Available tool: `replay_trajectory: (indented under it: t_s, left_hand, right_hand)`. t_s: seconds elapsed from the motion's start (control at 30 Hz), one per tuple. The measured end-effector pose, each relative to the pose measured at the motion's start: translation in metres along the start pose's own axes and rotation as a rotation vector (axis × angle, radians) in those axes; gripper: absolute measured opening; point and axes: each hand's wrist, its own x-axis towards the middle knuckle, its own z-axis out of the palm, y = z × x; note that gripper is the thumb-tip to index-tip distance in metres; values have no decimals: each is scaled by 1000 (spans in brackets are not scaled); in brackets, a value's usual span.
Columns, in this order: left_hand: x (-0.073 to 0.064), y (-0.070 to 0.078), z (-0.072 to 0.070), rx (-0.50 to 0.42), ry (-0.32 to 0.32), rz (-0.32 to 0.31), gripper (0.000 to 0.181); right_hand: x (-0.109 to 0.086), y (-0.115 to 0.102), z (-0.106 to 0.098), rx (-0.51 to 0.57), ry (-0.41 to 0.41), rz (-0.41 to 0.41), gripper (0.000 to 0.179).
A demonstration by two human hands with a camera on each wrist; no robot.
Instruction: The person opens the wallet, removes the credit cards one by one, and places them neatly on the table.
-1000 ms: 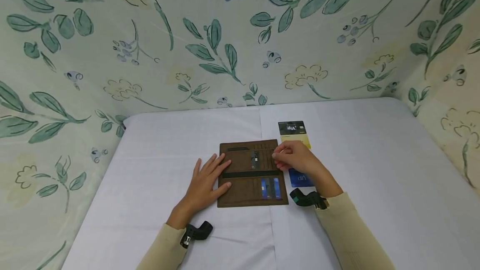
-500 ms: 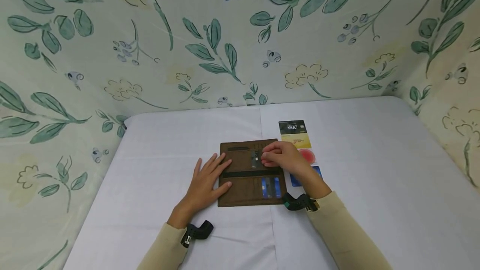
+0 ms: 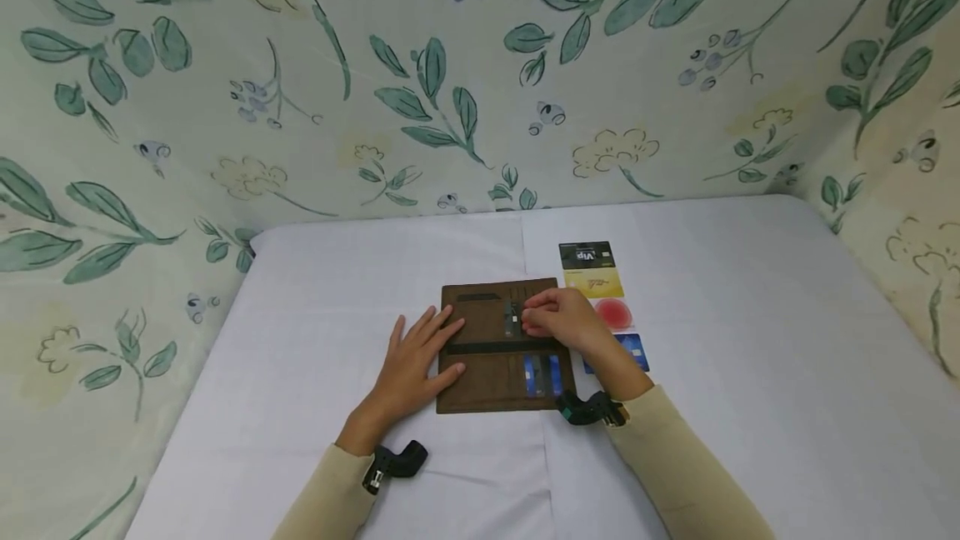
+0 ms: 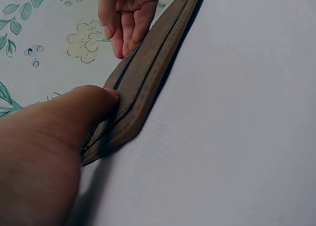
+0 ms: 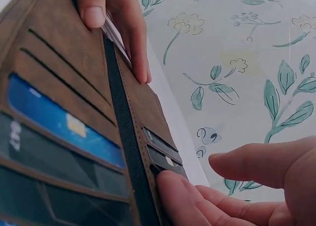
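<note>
A brown wallet (image 3: pixel 487 386) lies spread out on the white-covered table. My left hand (image 3: pixel 412 369) rests on its left edge with fingers spread. My right hand (image 3: pixel 566 322) is over the upper panel's right part, beside a dark card (image 3: pixel 512 319) in a slot. In the right wrist view the index finger of the right hand (image 5: pixel 266 181) touches the wallet near a dark card (image 5: pixel 160 159), while the thumb stands apart from it. The lower panel's slots hold several cards, among them a blue card (image 5: pixel 54 114) with a gold chip.
Right of the wallet lie a black card (image 3: pixel 588 255), a yellow card (image 3: pixel 594 282), a white card with a red circle (image 3: pixel 615 314) and a blue card (image 3: pixel 633 351), partly hidden by the right wrist. Floral fabric (image 3: pixel 465 107) hangs behind the table.
My right hand has moved left from the wallet's right edge to the dark card's slot, uncovering the red-circle card and more of the blue one. The left hand has stayed in place.
</note>
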Motion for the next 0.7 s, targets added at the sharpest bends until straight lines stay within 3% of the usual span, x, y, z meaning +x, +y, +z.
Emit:
replay_trajectory:
  t_s: [0.37, 0.7]
  left_hand:
    - [-2, 4, 2, -8, 10, 2, 63]
    - [1, 3, 0, 5, 6, 9, 62]
  right_hand:
    - [0, -1, -1, 143, -25, 93, 31]
    - [1, -2, -3, 133, -45, 90, 32]
